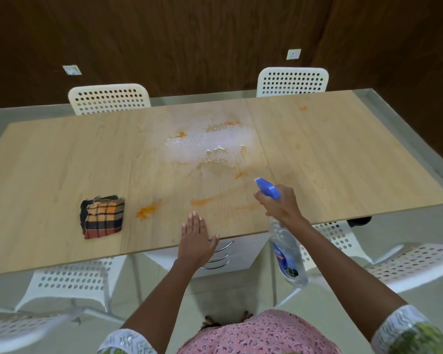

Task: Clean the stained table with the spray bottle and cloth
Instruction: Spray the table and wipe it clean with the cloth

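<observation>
spray bottle [287,247] | gripped by right hand [279,204] fingers | left hand [197,238] flat on table [62,162]

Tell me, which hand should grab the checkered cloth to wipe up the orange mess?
Probably the left hand. It rests flat and free on the table edge, on the same side as the cloth. The right hand grips the spray bottle and sits farther away.

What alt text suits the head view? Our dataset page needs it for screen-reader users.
A person's right hand holds a blue-topped spray bottle over a wooden table with orange stains and a wet patch. The left hand rests flat near the edge; a checked cloth lies folded to its left.
</observation>
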